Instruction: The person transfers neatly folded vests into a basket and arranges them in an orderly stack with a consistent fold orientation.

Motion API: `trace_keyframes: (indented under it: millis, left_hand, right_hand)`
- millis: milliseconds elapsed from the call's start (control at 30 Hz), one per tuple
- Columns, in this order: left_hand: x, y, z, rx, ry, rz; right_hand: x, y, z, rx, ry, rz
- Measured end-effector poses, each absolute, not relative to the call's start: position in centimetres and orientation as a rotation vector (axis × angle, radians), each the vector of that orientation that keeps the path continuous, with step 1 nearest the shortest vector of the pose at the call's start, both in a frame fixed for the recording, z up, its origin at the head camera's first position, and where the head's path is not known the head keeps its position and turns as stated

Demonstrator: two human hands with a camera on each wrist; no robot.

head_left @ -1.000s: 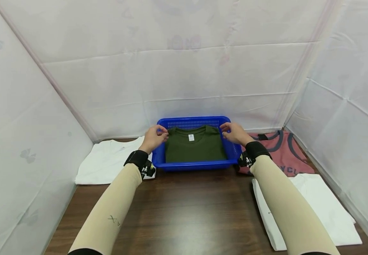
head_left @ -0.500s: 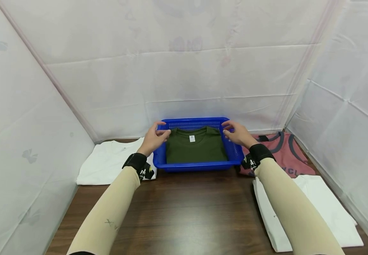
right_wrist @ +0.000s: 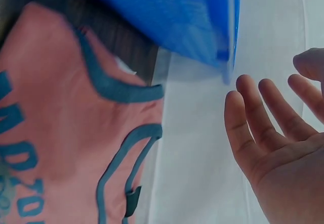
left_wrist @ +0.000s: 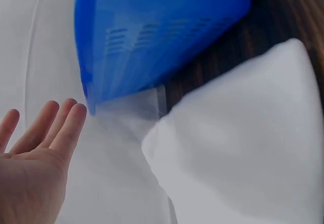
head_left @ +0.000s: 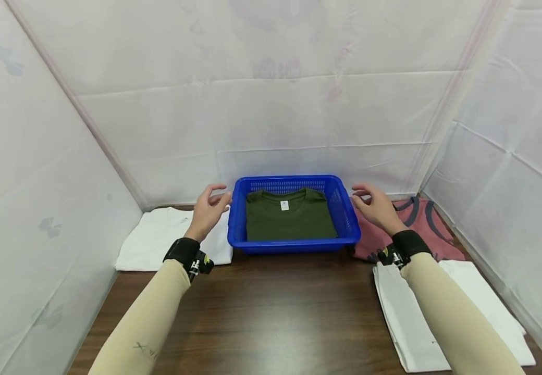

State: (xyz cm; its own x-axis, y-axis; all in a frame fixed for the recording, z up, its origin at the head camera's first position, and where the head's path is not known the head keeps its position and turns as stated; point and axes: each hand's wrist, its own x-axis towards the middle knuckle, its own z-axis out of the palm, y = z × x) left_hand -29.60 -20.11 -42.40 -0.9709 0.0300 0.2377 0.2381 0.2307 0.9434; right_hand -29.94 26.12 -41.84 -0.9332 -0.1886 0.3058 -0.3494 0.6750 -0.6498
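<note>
A blue plastic basket (head_left: 294, 244) stands at the back of the dark wooden table, with a folded dark green T-shirt (head_left: 290, 216) lying flat inside it. My left hand (head_left: 209, 206) hovers just left of the basket (left_wrist: 152, 37), fingers relaxed and holding nothing. My right hand (head_left: 375, 205) hovers just right of the basket (right_wrist: 167, 16), over a pink shirt (head_left: 411, 229), and is also empty. In the wrist views the left hand (left_wrist: 35, 168) and the right hand (right_wrist: 278, 138) both show loose, spread fingers.
A folded white shirt (head_left: 158, 239) lies left of the basket. The pink shirt (right_wrist: 61, 128) with dark trim lies to the right, and another white shirt (head_left: 449, 312) lies nearer me on the right. White fabric walls close in on three sides.
Both hands have let go of the green T-shirt's shoulders and moved outward, away from the basket's sides. The shirt stays flat in the basket.
</note>
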Motion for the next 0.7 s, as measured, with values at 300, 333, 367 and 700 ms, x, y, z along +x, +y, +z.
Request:
trace_keyframes:
  millis: [300, 333, 367, 700]
  left_hand:
    - [-29.0, -22.7, -44.4, -0.115, -2.429, -1.647]
    - [-28.9, -23.1, -44.7, -0.091, -2.46, -1.592]
    - [-28.9, -23.5, -44.9, -0.07, -2.491, -1.538]
    - [-29.2, -26.7, -47.0, -0.02, -2.699, -1.185]
  right_hand:
    - [-27.7, 28.7, -43.2, 0.373, -2.702, 1.033]
    - [-27.5, 28.9, -43.3, 0.369, -2.704, 1.03]
    - [-27.3, 29.1, -43.5, 0.367, -2.705, 1.029]
    - [-24.7, 31.3, -44.7, 0.333, -2.728, 1.023]
